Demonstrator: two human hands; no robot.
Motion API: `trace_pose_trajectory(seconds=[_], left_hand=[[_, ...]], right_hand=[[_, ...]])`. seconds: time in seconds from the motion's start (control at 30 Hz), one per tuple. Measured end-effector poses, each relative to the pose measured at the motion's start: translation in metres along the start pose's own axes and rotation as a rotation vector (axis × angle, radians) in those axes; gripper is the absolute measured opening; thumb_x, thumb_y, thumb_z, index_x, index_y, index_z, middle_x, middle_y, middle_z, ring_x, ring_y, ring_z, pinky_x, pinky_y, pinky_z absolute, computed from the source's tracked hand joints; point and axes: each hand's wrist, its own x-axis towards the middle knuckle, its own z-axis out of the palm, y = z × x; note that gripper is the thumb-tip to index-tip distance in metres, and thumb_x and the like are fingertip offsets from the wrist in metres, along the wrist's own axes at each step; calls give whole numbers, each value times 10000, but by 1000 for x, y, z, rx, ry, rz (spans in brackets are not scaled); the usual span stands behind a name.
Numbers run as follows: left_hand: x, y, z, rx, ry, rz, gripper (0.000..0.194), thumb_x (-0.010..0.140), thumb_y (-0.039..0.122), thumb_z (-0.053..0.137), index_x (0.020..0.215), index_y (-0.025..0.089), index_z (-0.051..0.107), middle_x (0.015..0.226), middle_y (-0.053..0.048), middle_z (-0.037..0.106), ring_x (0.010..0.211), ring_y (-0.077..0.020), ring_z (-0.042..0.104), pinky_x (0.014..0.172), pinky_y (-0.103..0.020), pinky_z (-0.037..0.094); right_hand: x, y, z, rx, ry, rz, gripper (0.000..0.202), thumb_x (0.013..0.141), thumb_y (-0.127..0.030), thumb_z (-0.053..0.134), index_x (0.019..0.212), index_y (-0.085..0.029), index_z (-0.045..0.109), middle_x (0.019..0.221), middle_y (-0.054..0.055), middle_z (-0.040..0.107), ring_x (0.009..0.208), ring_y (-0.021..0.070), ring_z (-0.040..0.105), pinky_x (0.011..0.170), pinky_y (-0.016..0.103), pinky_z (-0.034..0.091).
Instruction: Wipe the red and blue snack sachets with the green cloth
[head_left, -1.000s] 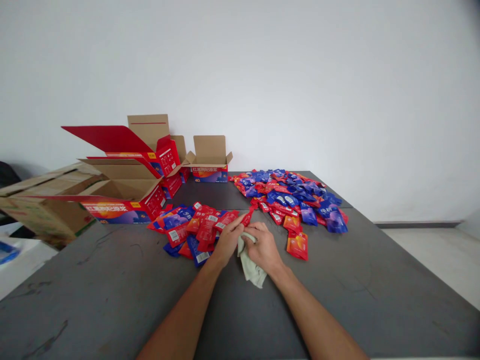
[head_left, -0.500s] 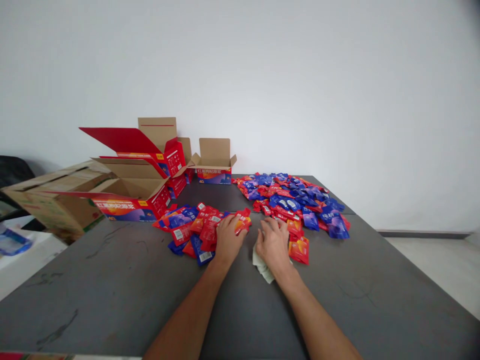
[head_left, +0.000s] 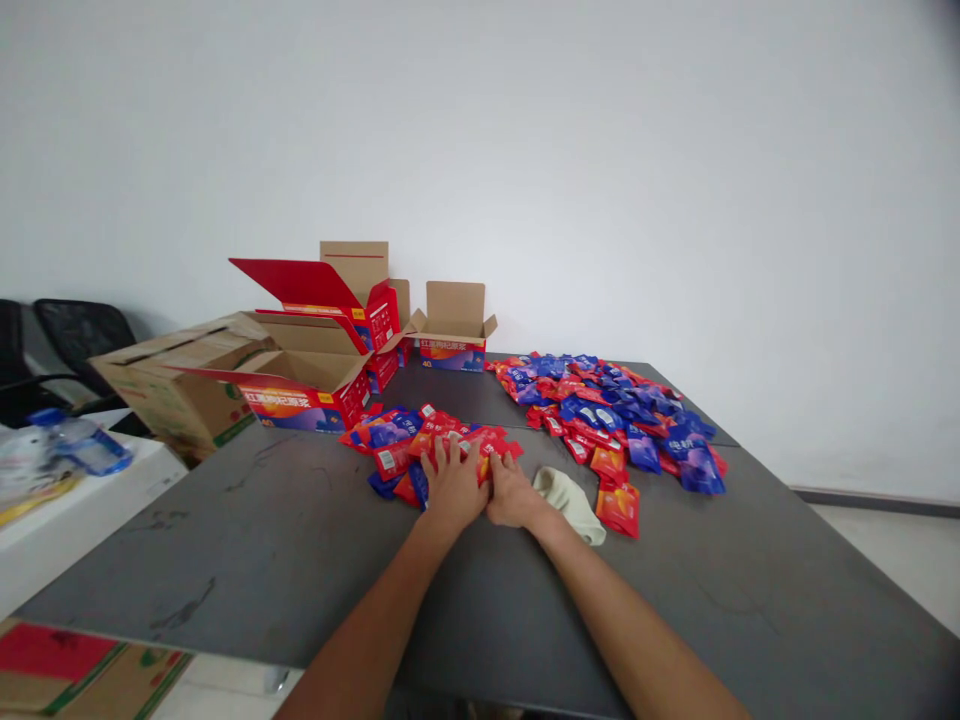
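Observation:
My left hand point(head_left: 454, 486) lies over the near pile of red and blue sachets point(head_left: 396, 458), fingers spread on top of the red ones. Close beside it, my right hand point(head_left: 513, 492) touches the right end of the red sachets point(head_left: 501, 445) with its fingertips, thumb apart from the fingers and pointing at my left hand. The sachets directly under both hands are partly hidden. A crumpled pale cloth point(head_left: 571, 503) rests just right of my right hand, partly behind that wrist.
A larger heap of red and blue sachets point(head_left: 607, 405) covers the table's back right. Open red printed boxes point(head_left: 300, 405) stand at the back left, with another open box point(head_left: 452, 352) behind. Left of the dark table point(head_left: 262, 560) are a brown carton point(head_left: 187, 385) and a water bottle point(head_left: 86, 445).
My right hand has left the cloth and moved left to the sachets beside my left hand. The cloth now lies uncovered. The camera view has turned slightly left.

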Motion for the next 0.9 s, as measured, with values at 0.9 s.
trace_pose_trajectory(seconds=[0.9], left_hand=[[48,-97,-35,245,-223,22,1083,644,207,588,1593,287,71,1656,-141,187,1537,-335,95,1165,-684,11]], right_hand=[[104,-38,47,6,-63,52,905,809,-228,505,1599,-177,67,1672,144,9,1531,347,34,1160,647,138]])
